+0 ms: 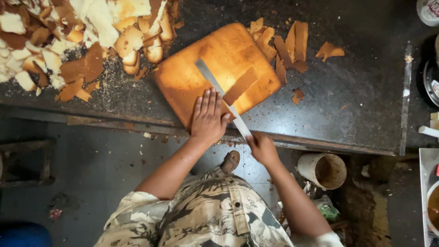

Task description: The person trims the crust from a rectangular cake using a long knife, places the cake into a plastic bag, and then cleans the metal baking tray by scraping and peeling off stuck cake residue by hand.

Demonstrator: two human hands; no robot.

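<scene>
A square golden-brown cake slab (219, 68) lies on the dark stone counter (356, 100), near its front edge. My left hand (208, 116) presses flat on the slab's near corner, fingers together. My right hand (261, 147) grips the handle of a long knife (219, 93) whose blade lies across the slab's top. A thin strip of brown crust (240, 85) rests on the slab beside the blade.
Cut crust pieces (286, 48) lie behind the slab to the right. A big heap of cake trimmings (77, 36) fills the counter's left. On the floor stand a round bucket (323, 170) and a wooden stool (25, 160). Containers sit at the right edge.
</scene>
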